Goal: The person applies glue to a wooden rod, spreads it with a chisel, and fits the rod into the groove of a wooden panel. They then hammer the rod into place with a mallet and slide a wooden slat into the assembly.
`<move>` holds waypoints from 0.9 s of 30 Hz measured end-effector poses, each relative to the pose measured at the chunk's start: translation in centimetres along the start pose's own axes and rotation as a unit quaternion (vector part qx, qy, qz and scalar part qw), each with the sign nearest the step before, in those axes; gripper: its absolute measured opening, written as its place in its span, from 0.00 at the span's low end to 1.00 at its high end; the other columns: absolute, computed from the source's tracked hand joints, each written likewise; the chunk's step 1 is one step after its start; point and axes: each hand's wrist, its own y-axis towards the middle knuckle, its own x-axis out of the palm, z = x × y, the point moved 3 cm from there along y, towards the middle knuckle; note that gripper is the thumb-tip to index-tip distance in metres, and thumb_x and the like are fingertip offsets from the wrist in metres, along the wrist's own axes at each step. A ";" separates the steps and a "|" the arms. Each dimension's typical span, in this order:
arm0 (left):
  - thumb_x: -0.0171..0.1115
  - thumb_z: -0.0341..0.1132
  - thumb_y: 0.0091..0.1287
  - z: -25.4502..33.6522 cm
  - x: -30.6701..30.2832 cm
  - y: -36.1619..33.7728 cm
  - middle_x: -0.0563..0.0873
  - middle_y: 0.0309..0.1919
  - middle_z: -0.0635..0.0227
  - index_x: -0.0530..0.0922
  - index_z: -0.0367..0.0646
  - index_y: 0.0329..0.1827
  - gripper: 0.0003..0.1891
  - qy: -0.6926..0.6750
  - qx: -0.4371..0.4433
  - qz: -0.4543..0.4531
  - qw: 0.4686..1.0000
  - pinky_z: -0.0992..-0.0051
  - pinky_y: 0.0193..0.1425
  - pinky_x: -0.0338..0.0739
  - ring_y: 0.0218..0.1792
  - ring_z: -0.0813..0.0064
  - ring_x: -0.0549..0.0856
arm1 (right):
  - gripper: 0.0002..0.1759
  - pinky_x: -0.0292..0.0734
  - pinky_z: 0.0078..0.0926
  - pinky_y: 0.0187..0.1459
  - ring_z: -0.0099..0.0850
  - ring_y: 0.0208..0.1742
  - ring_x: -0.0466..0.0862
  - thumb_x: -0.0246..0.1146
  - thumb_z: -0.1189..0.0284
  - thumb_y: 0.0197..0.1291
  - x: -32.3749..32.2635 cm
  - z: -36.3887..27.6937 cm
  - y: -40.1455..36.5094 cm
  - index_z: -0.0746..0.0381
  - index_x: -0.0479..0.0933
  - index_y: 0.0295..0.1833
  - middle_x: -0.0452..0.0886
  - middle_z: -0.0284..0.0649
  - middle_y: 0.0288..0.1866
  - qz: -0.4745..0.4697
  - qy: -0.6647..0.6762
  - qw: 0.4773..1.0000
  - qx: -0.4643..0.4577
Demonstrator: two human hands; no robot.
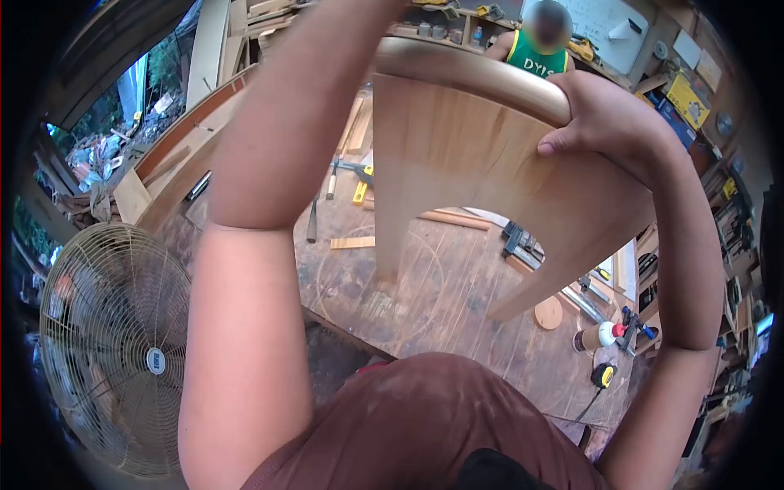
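Note:
A large pale wooden panel [482,155] stands on the workbench, with an arched cut-out at its bottom and two tapering legs. A rounded wooden rail [474,72] runs along its top edge. My right hand [600,118] is wrapped over the right end of this rail, thumb on the panel's near face. My left arm reaches up across the view, and its hand lies beyond the top edge, out of sight. The lower legs of the panel look slightly blurred.
Clamps [523,245], a glue bottle [600,336], a tape measure [603,376], a round wooden disc [548,313] and chisels lie on the workbench [367,322]. A large fan [114,351] stands at left. Another person [539,53] is beyond the bench.

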 end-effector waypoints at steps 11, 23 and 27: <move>0.61 0.69 0.60 -1.7 4.4 0.9 0.87 0.51 0.47 0.84 0.33 0.54 0.42 -0.029 -0.005 -0.058 0.998 0.63 0.59 0.79 0.52 0.53 0.87 | 0.36 0.75 0.33 0.52 0.38 0.46 0.84 0.79 0.64 0.42 0.1 0.6 0.2 0.70 0.76 0.56 0.84 0.48 0.40 -0.004 -0.020 1.000 0.021; 0.79 0.61 0.45 6.9 4.8 -0.7 0.89 0.46 0.57 0.87 0.39 0.48 0.36 0.068 0.118 -0.132 0.982 0.65 0.55 0.82 0.48 0.60 0.89 | 0.45 0.75 0.34 0.57 0.36 0.51 0.82 0.82 0.52 0.37 -1.6 7.3 -8.8 0.67 0.75 0.57 0.82 0.44 0.46 -0.006 -0.024 0.991 0.133; 0.80 0.57 0.46 6.0 6.9 0.9 0.90 0.44 0.57 0.87 0.40 0.47 0.32 0.050 0.094 -0.063 0.992 0.66 0.50 0.83 0.45 0.61 0.89 | 0.33 0.68 0.34 0.65 0.38 0.65 0.75 0.75 0.61 0.53 -0.2 10.9 -15.9 0.63 0.73 0.62 0.77 0.45 0.60 0.335 -0.089 0.937 0.048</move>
